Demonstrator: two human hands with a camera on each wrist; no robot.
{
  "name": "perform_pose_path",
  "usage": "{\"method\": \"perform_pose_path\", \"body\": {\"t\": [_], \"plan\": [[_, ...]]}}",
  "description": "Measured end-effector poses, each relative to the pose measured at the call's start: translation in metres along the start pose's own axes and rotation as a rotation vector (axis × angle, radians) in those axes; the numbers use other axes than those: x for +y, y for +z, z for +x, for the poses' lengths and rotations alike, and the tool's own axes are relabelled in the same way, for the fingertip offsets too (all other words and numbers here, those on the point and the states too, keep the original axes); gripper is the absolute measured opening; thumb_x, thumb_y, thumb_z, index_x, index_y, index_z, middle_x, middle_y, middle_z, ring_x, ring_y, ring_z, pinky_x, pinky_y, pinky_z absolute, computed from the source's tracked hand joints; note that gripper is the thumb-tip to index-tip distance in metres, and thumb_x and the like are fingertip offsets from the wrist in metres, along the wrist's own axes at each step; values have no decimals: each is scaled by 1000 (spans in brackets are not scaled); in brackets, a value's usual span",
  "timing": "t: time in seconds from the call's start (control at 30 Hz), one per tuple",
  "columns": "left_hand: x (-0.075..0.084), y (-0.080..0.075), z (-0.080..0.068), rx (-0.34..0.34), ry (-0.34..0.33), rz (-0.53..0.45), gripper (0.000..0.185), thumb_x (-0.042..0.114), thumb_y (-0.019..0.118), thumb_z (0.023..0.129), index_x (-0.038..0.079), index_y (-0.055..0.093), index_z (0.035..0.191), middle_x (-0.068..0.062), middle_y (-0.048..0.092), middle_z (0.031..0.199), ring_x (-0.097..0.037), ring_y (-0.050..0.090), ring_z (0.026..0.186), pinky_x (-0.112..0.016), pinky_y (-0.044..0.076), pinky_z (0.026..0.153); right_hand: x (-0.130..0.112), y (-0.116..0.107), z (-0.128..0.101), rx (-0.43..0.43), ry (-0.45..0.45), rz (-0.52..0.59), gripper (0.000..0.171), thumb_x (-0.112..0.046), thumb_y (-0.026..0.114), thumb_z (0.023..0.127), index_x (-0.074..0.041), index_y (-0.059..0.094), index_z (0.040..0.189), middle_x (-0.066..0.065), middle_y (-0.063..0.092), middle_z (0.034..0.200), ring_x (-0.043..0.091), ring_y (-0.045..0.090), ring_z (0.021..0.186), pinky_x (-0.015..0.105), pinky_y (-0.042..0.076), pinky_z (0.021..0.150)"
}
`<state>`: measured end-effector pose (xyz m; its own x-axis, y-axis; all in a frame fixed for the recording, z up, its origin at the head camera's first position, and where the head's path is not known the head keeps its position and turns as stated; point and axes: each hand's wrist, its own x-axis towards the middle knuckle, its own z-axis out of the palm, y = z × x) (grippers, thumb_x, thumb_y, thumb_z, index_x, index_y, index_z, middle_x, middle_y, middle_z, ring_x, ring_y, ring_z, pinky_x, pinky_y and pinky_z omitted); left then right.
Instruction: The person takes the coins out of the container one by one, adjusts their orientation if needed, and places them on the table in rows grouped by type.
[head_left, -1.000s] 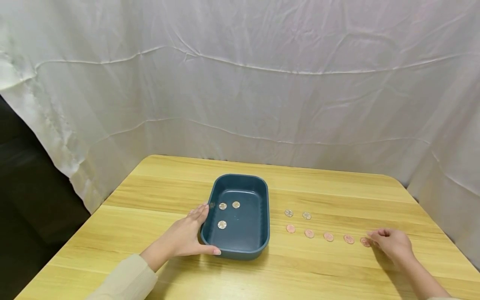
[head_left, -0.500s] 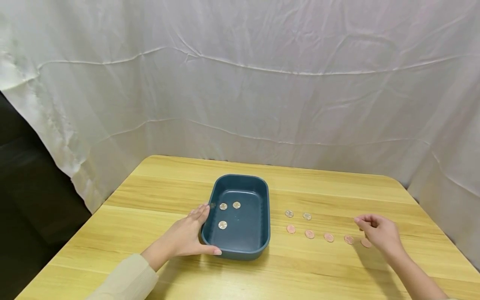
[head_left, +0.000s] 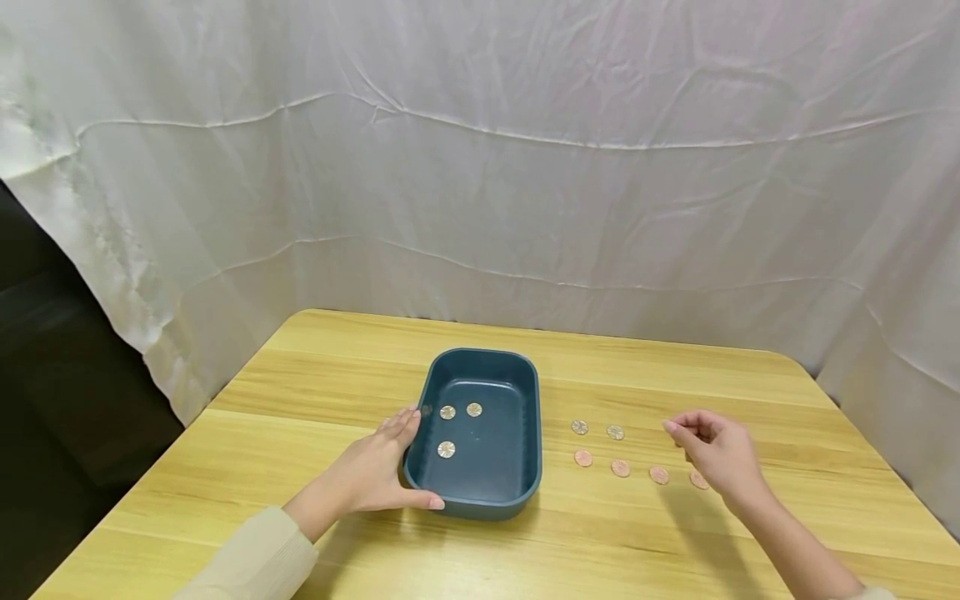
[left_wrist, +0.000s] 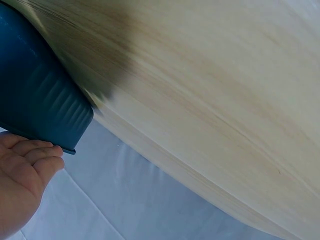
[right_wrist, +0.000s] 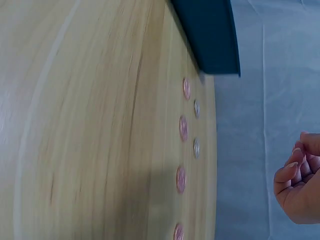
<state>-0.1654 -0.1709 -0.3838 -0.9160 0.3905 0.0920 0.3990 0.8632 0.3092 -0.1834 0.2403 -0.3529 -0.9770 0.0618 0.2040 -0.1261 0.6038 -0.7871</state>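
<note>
A dark blue tray (head_left: 537, 433) stands mid-table with three silver coins (head_left: 447, 449) inside. My left hand (head_left: 396, 467) holds its near-left corner, fingers along the left wall and thumb on the front wall; the left wrist view shows the fingers (left_wrist: 35, 152) at the tray (left_wrist: 40, 90) rim. To the right of the tray, two silver coins (head_left: 615, 432) and a row of copper coins (head_left: 620, 467) lie on the table. My right hand (head_left: 686, 433) hovers above the row's right end with fingers curled; no coin shows in the fingers (right_wrist: 295, 170).
The wooden table (head_left: 315, 375) is backed by a white cloth curtain (head_left: 480, 167). The table's left edge drops to a dark floor (head_left: 45, 400). In the right wrist view the coins (right_wrist: 183, 128) run in two lines below the tray (right_wrist: 210, 35).
My right hand has lifted from the rightmost copper coin and moved left along the row, and now hides that coin. The left hand and tray have not moved.
</note>
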Motion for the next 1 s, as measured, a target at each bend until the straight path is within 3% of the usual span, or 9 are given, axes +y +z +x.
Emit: {"method": "perform_pose_path", "body": {"t": [0.53,1.0], "plan": [[-1,0,-1,4,2,1,118,73,65,62,-4,28,143,-21,26,150,-38,30,137,-53,40,101,-42,38,-3,-106,-32,121,20,-13,61,89,7,62,95,-4,53,68,4,44,56,19,42,50],[-1,0,1,3,13,11,118,74,63,63,-6,29,142,-22,28,149,-38,31,137,-52,40,101,-77,93,4,-205,-121,212,9,-6,63,86,3,65,87,6,54,65,5,44,52,19,40,47]]}}
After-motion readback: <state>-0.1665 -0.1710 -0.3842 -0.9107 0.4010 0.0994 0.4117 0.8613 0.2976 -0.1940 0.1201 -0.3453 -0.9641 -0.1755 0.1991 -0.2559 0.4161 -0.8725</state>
